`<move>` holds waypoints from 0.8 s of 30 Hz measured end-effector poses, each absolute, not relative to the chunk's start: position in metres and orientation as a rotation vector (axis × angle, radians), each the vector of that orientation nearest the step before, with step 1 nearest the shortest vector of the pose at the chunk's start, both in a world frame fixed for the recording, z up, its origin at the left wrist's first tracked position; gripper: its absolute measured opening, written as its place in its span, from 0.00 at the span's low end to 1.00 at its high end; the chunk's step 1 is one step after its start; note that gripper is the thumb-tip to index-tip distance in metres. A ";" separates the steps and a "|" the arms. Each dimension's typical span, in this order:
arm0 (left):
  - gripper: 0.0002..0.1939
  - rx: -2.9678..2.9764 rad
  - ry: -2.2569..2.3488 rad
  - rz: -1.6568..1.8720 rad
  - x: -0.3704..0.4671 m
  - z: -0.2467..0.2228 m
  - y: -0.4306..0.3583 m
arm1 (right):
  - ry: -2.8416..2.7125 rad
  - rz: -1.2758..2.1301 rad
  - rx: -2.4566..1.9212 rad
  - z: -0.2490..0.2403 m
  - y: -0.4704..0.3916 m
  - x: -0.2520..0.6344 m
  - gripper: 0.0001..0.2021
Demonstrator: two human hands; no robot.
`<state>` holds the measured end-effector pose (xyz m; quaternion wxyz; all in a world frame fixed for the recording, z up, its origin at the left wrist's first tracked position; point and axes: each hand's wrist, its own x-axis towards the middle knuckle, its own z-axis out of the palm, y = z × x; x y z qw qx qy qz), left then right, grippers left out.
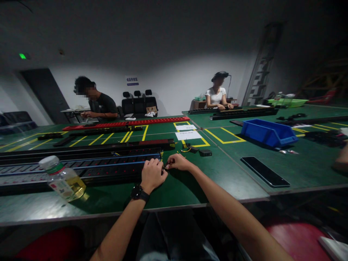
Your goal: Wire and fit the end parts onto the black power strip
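Note:
My left hand [154, 174], with a black watch on its wrist, is curled over the right end of a long black strip [114, 171] that has rows of red dots and blue edges. My right hand [178, 162] meets it at that end, thumb and fingers pinched together. A small dark and yellowish bit shows between the two hands, too small to name. Just beyond my right hand lie a small black block [205, 153] and a dark connector with yellow wire [193, 149]. Both hands' fingertips are partly hidden.
A drink bottle [63, 181] stands at the left, in front of the strip. To the right are a tablet-like black device [264, 172] and a blue bin [268, 132]. A long red rail [127, 123] lies farther back. Two people work across the table, and another's arm shows at far right.

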<state>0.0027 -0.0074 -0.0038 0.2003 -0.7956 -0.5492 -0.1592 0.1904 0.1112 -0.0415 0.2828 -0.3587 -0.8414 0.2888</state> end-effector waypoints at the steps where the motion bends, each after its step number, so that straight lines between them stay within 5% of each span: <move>1: 0.08 -2.225 -1.540 -0.450 0.003 -0.004 -0.007 | -2.260 0.770 -0.955 -0.041 0.111 0.191 0.10; 24: 0.11 -2.258 -1.479 -0.411 -0.002 -0.005 -0.007 | -2.313 0.721 -0.942 -0.041 0.108 0.189 0.06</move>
